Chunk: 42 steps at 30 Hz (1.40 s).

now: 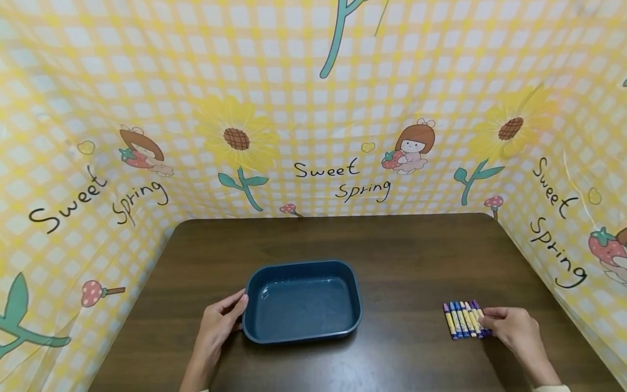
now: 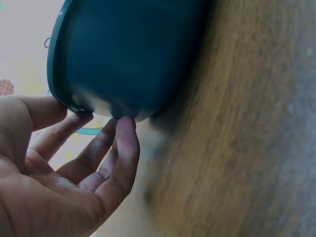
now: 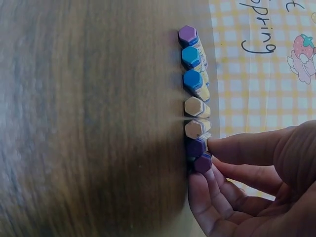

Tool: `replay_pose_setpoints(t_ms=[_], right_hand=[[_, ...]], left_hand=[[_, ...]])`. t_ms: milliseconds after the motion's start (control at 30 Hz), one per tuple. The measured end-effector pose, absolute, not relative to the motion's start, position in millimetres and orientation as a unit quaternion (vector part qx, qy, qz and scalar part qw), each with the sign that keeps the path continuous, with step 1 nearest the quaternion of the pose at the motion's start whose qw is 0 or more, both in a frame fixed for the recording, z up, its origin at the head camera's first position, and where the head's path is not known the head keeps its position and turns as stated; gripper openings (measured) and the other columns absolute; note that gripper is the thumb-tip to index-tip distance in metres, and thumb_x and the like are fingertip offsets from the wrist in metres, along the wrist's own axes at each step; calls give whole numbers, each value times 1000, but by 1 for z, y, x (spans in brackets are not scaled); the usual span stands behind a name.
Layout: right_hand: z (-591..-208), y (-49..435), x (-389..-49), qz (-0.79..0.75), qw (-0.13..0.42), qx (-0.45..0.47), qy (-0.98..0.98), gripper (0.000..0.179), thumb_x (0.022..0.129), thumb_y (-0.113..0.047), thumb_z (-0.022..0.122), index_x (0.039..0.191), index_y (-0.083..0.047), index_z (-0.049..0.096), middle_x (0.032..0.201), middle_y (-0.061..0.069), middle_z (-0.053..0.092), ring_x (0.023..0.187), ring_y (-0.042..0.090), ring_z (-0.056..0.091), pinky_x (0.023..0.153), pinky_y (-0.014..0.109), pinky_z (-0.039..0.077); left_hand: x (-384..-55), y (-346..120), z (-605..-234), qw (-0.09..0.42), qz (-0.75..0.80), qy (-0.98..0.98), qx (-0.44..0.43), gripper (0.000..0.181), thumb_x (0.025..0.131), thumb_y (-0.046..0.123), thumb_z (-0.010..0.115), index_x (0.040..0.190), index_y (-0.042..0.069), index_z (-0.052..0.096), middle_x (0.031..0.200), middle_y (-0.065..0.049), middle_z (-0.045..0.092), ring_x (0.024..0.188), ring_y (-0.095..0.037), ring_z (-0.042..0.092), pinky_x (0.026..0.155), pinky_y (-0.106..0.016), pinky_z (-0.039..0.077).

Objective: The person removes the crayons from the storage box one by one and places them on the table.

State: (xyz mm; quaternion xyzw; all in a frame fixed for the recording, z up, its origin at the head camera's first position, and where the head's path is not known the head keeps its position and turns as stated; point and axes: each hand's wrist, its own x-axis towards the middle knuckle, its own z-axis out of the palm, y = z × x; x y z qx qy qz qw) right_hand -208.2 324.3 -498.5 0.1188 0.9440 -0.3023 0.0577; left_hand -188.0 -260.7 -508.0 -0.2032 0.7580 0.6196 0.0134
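Note:
A dark blue rectangular plastic bin [image 1: 303,302] stands on the table left of centre, its inside bare. At its left end my left hand [image 1: 217,321] touches the outer wall with its fingertips, the thumb at the rim; the left wrist view shows loosely bent fingers against the bin wall [image 2: 128,54]. To the right lies a row of several crayons [image 1: 460,320] in yellow and blue wrappers, side by side. My right hand [image 1: 516,329] pinches the dark purple crayon [image 3: 203,163] at the right end of the row, thumb on top and a finger at its side.
The dark brown wooden table [image 1: 392,245] has rounded back corners. A yellow checked cloth [image 1: 318,109] with flowers and lettering hangs upright behind it and on both sides. Bare tabletop lies between the bin and the crayons.

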Motion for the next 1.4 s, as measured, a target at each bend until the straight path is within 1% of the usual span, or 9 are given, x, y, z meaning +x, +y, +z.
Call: replay_pose_setpoints(t_ms=[300,533,600,700,800,933,1100,1167,1400], right_hand=[[-497,323,-208,-300,58,123,944,36,90,-26,75,108,6,75,87,12,79,67,7,65,64,35,51],[-493,322,-209,-300,50,120,945,38,90,-26,75,110,6,75,81,9,78,64,8,65,62,31,46],[-493,323,-208,-298,47,118,946,37,90,-26,75,110,6,75,85,12,78,68,14,69,63,33,48],[-493,325,-204,-285,32,116,951,35,90,-26,76,108,3,76,95,19,77,85,34,73,70,40,51],[-491,327,-199,-270,9,121,955,33,90,-28,77,107,1,77,107,24,74,103,47,66,72,45,50],[-486,326,-195,-266,-25,121,956,31,90,-26,76,108,0,77,101,21,76,96,43,70,67,41,50],[-478,317,-195,-273,-39,98,956,34,94,-30,73,113,-2,77,103,19,76,103,47,68,76,50,50],[-476,311,-195,-281,-30,89,955,36,95,-32,72,115,-3,76,105,19,76,102,46,68,76,50,51],[-472,274,-206,-314,-28,41,948,32,95,-30,72,114,-5,78,99,15,78,83,18,70,67,29,49]], left_hand=[[-186,-261,-507,13,611,764,-206,45,98,30,69,138,9,64,139,-16,63,87,-2,64,69,-24,59],[-189,-262,-504,15,600,773,-205,46,99,33,69,139,11,64,139,-16,62,90,-7,61,70,-23,58],[-189,-263,-504,14,604,771,-203,47,98,34,69,138,11,64,139,-15,63,89,-5,62,69,-23,59],[-188,-263,-506,14,612,766,-196,48,98,34,70,138,10,64,138,-14,64,87,-2,63,69,-24,59],[-187,-262,-507,17,619,762,-192,48,98,34,70,139,10,63,138,-14,64,85,-1,65,69,-24,59],[-187,-261,-507,24,615,765,-187,48,98,33,69,139,10,63,140,-15,62,85,-2,65,69,-24,59],[-188,-263,-504,38,604,781,-157,49,100,34,67,139,4,62,140,-19,61,89,-2,64,71,-24,59],[-188,-265,-502,40,611,777,-146,49,101,33,65,138,2,62,139,-19,62,91,-1,66,73,-24,60],[-186,-275,-500,-5,687,715,-133,49,103,26,62,132,-14,59,110,-8,77,90,-8,74,81,-26,60]])
